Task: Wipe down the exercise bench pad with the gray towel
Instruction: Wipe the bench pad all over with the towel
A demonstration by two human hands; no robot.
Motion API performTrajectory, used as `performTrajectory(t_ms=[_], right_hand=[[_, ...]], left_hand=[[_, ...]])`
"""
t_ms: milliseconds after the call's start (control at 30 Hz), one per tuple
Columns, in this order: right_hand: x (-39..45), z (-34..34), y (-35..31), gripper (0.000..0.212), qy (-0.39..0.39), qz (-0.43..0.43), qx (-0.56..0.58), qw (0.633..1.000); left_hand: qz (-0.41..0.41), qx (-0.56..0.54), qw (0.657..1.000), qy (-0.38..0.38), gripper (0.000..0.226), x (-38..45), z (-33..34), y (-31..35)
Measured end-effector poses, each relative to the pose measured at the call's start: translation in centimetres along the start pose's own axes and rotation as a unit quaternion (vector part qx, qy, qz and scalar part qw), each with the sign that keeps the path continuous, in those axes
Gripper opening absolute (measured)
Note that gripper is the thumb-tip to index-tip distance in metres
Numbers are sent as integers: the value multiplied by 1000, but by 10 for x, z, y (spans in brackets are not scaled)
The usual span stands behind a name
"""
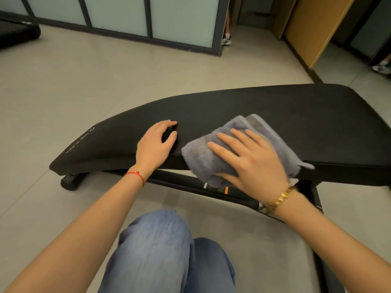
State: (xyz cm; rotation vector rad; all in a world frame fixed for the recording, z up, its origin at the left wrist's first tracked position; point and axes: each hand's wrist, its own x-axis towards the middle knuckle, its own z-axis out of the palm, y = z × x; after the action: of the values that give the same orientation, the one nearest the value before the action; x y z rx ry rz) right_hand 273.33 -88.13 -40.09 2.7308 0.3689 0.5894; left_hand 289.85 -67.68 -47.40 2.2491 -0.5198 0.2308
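A long black exercise bench pad (275, 111) runs across the middle of the view, from lower left to upper right. A folded gray towel (203, 157) lies on its near edge and hangs partly over the side. My right hand (249, 157) presses flat on the towel, fingers spread and pointing left, thumb tucked under the towel's hanging part. My left hand (157, 142) rests on the pad to the left of the towel, fingers curled and apart, holding nothing.
The bench's black frame (190, 182) and a wheeled foot (69, 181) sit on a pale tiled floor. My knees in blue jeans (160, 250) are just below the bench. Frosted glass partitions (118, 13) stand behind; a wooden panel (313, 28) at the back right.
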Motion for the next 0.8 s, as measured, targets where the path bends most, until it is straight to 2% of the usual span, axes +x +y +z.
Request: performTrajectory(t_ms=[100, 200, 300, 433, 500, 667, 800], right_hand=[[27, 16, -20, 64, -33, -35, 7, 999], [15, 11, -8, 62, -15, -45, 12, 999], [-27, -9, 24, 56, 28, -14, 14, 999], [-60, -25, 55, 59, 12, 20, -10, 1000], [-46, -22, 45, 60, 1, 21, -9, 1000], [-4, 0, 16, 66, -36, -43, 1, 998], [-34, -14, 38, 60, 10, -27, 10, 1000]], left_hand=[[-8, -24, 1000, -5, 38, 0, 1, -3], [-5, -17, 1000, -2, 38, 1, 0, -3], [-5, -15, 1000, -10, 39, 0, -2, 0], [-12, -18, 999, -27, 41, 2, -3, 3], [-11, -17, 999, -29, 42, 4, -1, 7], [17, -22, 998, -54, 43, 10, 8, 26], [38, -17, 997, -69, 45, 11, 16, 47]])
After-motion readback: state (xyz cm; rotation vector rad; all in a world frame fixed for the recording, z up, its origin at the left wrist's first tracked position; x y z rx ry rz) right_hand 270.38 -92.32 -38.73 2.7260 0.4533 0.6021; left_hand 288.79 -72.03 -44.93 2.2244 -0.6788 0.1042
